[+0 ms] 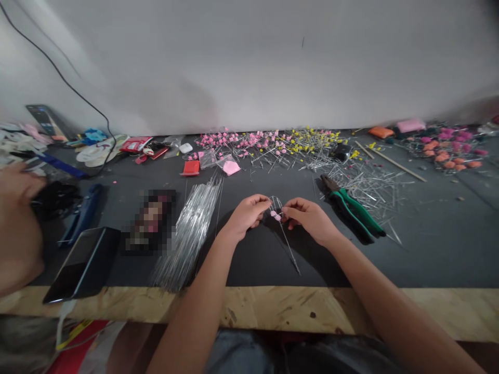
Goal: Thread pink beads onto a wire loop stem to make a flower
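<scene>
Between my hands is a small wire stem with pink beads [276, 215], its twisted tail slanting down toward the table's front edge. My left hand [251, 212] pinches a wire loop at its upper left. On the other side, my right hand [302, 214] is closed on the wire beside the pink beads. A bundle of straight silver wires [195, 228] lies left of my left hand. To the right of my right hand rest green-handled pliers [353, 210], jaws pointing up and left, next to loose cut wires [374, 192].
Pink-tipped wire stems [237, 140] and yellow-tipped ones [312, 139] line the wall. Orange and magenta pieces [448, 148] are at the far right. A phone [81, 259], a blue tool [83, 213] and another person's arm [17, 234] are on the left. A thin wooden stick [401, 165] lies behind the pliers.
</scene>
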Motion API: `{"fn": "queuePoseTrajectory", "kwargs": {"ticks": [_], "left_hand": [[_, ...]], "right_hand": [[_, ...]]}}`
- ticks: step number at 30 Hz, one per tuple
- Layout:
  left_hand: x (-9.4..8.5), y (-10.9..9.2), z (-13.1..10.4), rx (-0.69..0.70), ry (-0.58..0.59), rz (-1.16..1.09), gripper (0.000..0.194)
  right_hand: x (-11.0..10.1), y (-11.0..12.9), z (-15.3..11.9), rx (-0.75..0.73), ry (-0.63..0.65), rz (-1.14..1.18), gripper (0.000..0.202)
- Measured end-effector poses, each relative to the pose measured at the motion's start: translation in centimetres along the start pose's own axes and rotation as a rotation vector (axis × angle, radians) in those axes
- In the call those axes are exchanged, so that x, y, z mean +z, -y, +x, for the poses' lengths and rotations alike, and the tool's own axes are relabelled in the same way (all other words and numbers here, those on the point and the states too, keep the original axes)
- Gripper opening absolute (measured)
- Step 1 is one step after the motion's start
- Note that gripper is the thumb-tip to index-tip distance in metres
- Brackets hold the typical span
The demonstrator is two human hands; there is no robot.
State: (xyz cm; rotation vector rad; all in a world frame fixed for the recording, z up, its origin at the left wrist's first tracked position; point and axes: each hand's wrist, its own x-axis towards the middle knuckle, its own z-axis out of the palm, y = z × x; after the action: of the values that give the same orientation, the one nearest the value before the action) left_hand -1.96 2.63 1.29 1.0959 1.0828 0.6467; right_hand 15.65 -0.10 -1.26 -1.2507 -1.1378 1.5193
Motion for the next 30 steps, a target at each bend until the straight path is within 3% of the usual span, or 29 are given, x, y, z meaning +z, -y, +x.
{"fn": "queuePoseTrajectory", "kwargs": {"ticks": [9,22,30], "left_hand": [[0.05,-0.11,-0.11,0.0,0.007,0.01,0.017],[-0.06,0.05,0.05,0.015,0.009,-0.009,0.017],[-0.24,0.21,0.16,0.02,0.017,-0.043,0.017]], "right_hand": [[0.07,-0.06,0.09,0.014,0.019,0.004,0.019],[0.34,-0.15,-0.11,-0.082,-0.02,-0.027,0.023],[0.93,0.24,-0.43,-0.105,-0.082,-0.159,0.022]]}}
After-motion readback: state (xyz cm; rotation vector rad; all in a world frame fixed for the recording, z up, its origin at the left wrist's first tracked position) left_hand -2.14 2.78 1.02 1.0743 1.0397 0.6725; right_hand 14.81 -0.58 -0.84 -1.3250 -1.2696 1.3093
